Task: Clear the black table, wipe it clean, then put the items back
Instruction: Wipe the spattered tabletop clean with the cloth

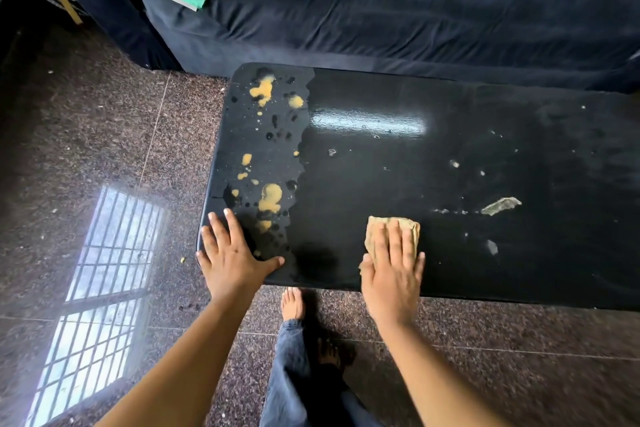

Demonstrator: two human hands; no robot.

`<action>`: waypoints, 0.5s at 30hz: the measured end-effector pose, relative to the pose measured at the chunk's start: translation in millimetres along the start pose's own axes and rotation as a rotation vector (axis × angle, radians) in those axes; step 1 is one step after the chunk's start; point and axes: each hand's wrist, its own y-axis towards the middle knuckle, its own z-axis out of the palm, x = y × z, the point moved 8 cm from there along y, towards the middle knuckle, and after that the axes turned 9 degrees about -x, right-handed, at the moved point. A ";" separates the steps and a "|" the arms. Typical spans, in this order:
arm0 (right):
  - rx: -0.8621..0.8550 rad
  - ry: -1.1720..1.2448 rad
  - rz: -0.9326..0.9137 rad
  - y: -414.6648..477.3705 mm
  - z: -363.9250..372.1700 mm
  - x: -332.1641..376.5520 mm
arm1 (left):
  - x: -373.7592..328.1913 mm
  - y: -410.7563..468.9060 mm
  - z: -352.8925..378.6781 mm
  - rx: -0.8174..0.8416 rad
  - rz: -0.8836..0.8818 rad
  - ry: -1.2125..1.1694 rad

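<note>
while the right hand [393, 274] presses the cloth [371, 232] flat-fingered near the table's [381, 177] front edge, the yellow stains [270, 199] lie to its left, just beyond the flat, empty left hand [232, 258].

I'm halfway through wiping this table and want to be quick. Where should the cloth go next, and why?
Probably slide the cloth under your right hand leftward across the yellow stains. That end of the table looks dull and spotted, while the middle shines. Your left hand lies flat on that corner and would need to lift. The scraps to the right can wait.
</note>
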 end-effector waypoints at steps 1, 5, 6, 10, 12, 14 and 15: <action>-0.010 0.037 0.027 -3.8 0.9 14.3 | 0.5 0.8 0.6 0.010 -0.007 0.007; 0.028 0.075 -0.298 -26.7 10.5 90.0 | -1.2 4.9 0.0 0.018 0.000 0.032; 0.055 0.057 -0.395 -27.6 13.6 95.3 | -1.1 7.2 -0.6 0.021 -0.002 0.034; 0.116 -0.067 -0.721 -26.5 16.7 53.8 | 1.4 8.3 1.1 0.047 -0.025 0.034; 0.114 -0.138 -0.746 -19.1 11.1 10.6 | 1.1 8.6 1.1 0.041 -0.020 0.020; 0.121 -0.197 -0.714 -13.5 5.8 -23.5 | -1.3 6.9 1.9 0.029 0.009 -0.004; 0.127 -0.210 -0.694 -13.5 6.3 -29.8 | -0.7 6.0 2.1 0.021 0.028 -0.023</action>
